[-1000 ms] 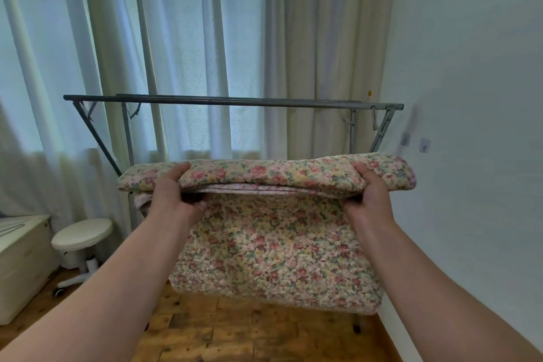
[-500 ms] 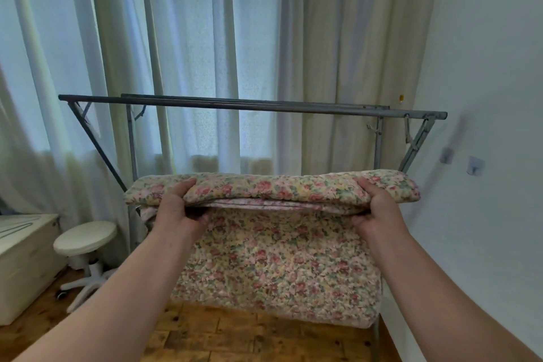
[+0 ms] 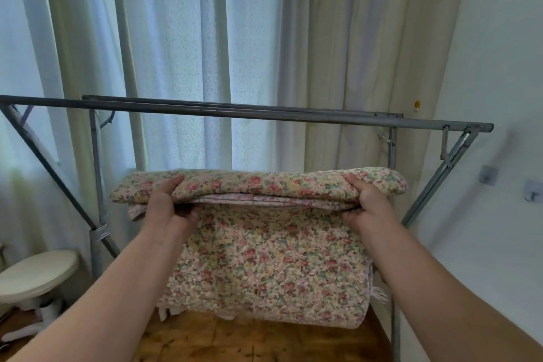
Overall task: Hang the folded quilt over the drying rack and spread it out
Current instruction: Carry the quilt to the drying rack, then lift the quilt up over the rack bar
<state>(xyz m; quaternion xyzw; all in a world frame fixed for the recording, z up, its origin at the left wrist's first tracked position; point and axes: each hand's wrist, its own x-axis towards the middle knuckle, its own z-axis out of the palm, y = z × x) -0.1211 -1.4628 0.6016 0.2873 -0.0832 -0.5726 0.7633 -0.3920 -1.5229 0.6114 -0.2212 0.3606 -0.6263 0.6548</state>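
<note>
You've got the folded quilt up in the air in both hands, not on the drying rack yet. The left hand and right hand each clamp the thick top fold near its ends, thumbs on top and fingers curled underneath, pinching the layers together. A loose flap hangs from that fold down toward the wooden floor.

What matters here: the rack's near bar sits above and just beyond your hands, and the quilt's long axis already runs parallel to it, so I'd guess it's a straight lift up and over. Neither hand looks closer to the bar.

Watch the right end of the fold, it's just beside the rack's slanted right leg and could snag. The second bar runs close behind the first. The stool at lower left is well apart.
</note>
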